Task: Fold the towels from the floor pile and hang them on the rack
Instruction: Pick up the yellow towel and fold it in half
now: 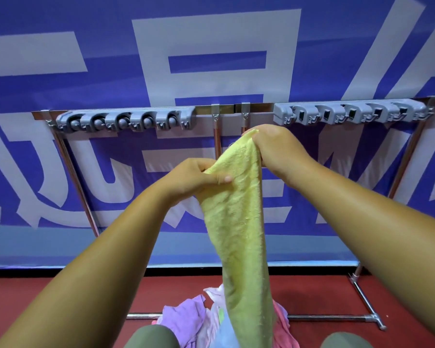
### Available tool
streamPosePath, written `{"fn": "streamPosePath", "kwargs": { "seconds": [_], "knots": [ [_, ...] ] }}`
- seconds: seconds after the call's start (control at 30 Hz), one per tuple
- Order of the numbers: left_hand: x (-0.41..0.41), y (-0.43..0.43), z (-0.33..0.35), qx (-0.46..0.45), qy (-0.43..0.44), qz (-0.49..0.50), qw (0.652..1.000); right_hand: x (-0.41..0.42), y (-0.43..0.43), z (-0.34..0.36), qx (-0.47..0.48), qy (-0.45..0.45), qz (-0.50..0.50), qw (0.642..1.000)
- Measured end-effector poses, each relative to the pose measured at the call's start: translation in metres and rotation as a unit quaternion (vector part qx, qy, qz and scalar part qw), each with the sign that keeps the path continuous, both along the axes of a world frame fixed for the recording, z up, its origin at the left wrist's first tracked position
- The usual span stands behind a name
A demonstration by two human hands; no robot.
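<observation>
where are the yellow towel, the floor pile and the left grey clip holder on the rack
yellow towel (239, 222): head view, middle of the hanging cloth below both hands
floor pile (186, 316): head view, the purple towel on the pile's left side
left grey clip holder (126, 120): head view, centre of its row of rollers

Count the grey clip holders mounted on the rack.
2: one grey clip holder on the rack's left end, the other on its right end. None looks hidden.

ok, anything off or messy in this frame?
Nothing damaged. The yellow towel hangs bunched and unfolded between both hands; the rack holds no towels, and the pile lies jumbled on the floor.
</observation>
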State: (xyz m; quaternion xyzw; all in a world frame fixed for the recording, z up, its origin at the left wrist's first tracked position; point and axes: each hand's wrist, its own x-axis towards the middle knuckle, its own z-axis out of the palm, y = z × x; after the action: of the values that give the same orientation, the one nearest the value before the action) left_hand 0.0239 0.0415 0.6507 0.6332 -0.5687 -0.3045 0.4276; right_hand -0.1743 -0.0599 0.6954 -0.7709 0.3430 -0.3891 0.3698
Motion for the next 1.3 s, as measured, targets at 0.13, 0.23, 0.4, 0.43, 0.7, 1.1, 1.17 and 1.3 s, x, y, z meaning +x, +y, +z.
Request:
{"fn": "streamPosePath", "kwargs": {
  "seconds": [0.13,0.23,0.4,0.43,0.7,1.1,1.17,1.3],
  "knots": [
    [0.009,0.003,0.008,-0.023,0.012,0.016,1.000,-0.012,-0.003,0.004,-0.068,0.047,-0.022,0.996],
    [0.014,0.002,0.016,-0.056,0.036,0.029,0.997,-0.021,-0.006,0.009,-0.100,0.072,-0.016,0.992],
    [0.011,-0.004,0.026,-0.134,0.108,0.098,0.980,-0.031,-0.008,0.020,-0.113,0.082,-0.003,0.990],
    [0.011,-0.005,0.027,-0.142,0.119,0.109,0.977,-0.032,-0.010,0.020,-0.120,0.091,-0.008,0.989],
    [0.015,-0.005,0.043,-0.156,0.117,0.152,0.969,-0.027,-0.006,0.025,-0.126,0.144,-0.040,0.981],
    [0.023,0.019,0.074,-0.141,0.158,0.155,0.965,-0.014,0.009,0.039,-0.023,-0.002,0.003,1.000],
    [0.022,0.022,0.074,-0.145,0.129,0.177,0.965,-0.011,0.013,0.042,-0.003,-0.035,0.009,0.999],
    [0.021,0.026,0.074,-0.141,0.124,0.205,0.961,-0.009,0.012,0.042,0.031,-0.056,0.019,0.998]
  ]
}}
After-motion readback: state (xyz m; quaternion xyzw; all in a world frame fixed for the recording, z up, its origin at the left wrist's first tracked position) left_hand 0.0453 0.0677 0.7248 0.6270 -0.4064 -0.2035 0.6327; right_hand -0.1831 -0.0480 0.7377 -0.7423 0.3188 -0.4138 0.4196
